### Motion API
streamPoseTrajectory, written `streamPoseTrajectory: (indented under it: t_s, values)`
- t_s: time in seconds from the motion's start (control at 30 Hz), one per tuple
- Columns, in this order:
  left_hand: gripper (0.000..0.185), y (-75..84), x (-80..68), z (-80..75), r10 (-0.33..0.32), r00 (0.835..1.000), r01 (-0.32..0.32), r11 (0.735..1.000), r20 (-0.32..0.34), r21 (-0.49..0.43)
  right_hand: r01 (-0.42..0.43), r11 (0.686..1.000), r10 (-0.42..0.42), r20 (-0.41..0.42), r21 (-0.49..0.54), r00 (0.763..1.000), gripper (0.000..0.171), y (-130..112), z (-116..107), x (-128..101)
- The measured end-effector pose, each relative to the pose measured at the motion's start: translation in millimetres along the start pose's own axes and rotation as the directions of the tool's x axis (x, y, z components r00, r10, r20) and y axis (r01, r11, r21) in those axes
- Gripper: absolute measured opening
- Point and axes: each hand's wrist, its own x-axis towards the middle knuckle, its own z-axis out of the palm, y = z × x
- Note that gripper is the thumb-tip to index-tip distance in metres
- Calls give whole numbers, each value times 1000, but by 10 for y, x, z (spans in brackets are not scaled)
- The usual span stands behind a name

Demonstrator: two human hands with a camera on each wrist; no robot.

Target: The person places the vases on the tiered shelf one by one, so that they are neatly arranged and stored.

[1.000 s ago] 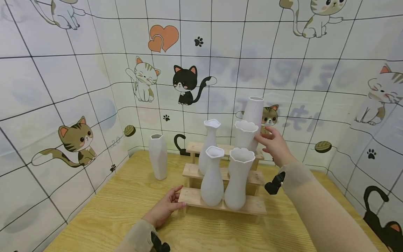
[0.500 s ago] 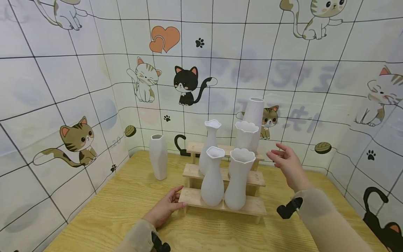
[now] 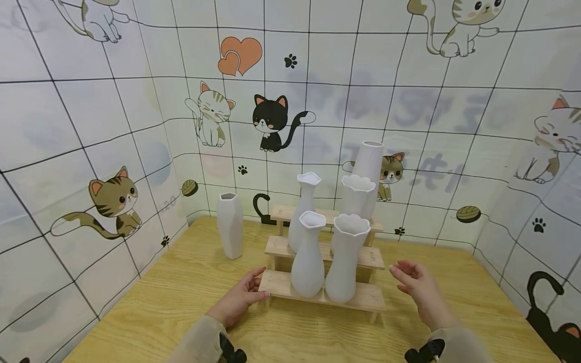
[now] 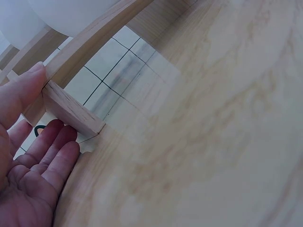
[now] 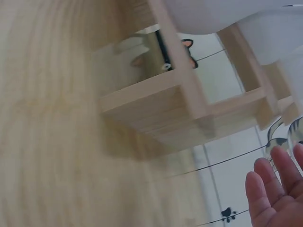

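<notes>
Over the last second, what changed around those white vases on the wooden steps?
The right hand dropped from beside the tall white vase on the top step to hover, open, near the stepped wooden stand. The left hand stayed resting on its lowest step; no vase moved.

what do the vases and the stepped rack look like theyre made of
Vases: probably ceramic or plaster, matte white; they show an even, chalky surface with no gloss or glare, and thick rims.

Rack: pale unfinished wood; grain lines and cut end faces show in both wrist views, with no visible varnish shine.
</notes>
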Motion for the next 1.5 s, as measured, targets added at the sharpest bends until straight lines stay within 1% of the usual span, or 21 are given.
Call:
streamPoseTrajectory:
  t_s: [0.13,0.2,0.27,0.4,0.47,0.5,0.7,0.87,1.0,1.1,1.13,1.23,1.3,1.4,1.43,1.5]
  values:
    - [75,16,-15,6,0,1000,0,1000,-3,-1,-62,998,61,57,19,996,70,40,67,-107]
    - [75,23,-18,8,-1,1000,1,1000,-3,-2,-77,997,74,89,31,993,68,73,98,-129]
    - [75,27,-16,8,-4,1000,4,1000,-2,-1,-73,996,66,122,52,990,66,115,124,-142]
    - [76,18,0,-1,-11,1000,11,1000,1,-15,-26,997,13,174,72,985,59,223,155,-139]
    - [76,11,6,-5,-13,1000,13,1000,2,-20,-13,997,0,182,75,983,59,279,172,-130]
    - [76,8,9,-7,-14,1000,14,1000,3,-22,-17,998,6,185,59,983,59,300,181,-127]
    - [76,5,2,-5,-1,1000,1,1000,-5,8,-106,994,107,203,-14,973,66,342,242,-130]
    - [76,-6,-5,-5,8,1000,-8,1000,-11,28,-68,998,67,213,1,975,65,394,270,-130]
    - [75,5,-17,-5,-9,1000,10,999,-29,44,-75,997,69,229,20,971,65,444,285,-118]
    - [71,38,-27,13,-19,998,22,999,-68,41,-86,996,78,255,18,964,63,466,280,-119]
    - [70,54,-32,20,-16,996,19,999,-85,36,-78,997,70,266,20,961,63,468,281,-122]
    - [64,109,-44,35,-13,991,13,1000,-133,-5,-57,998,49,279,18,959,62,477,283,-133]
    - [62,145,-48,31,2,987,-10,999,-161,-46,-45,999,37,280,24,959,62,485,283,-140]
    - [59,196,-56,-1,19,973,-36,997,-232,-68,-40,999,28,288,36,957,62,501,277,-146]
    - [58,215,-59,-18,22,965,-41,997,-263,-65,-38,998,25,291,40,956,62,507,275,-148]
    - [56,258,-68,-54,33,942,-56,997,-334,-60,-36,998,20,303,48,953,63,519,261,-155]
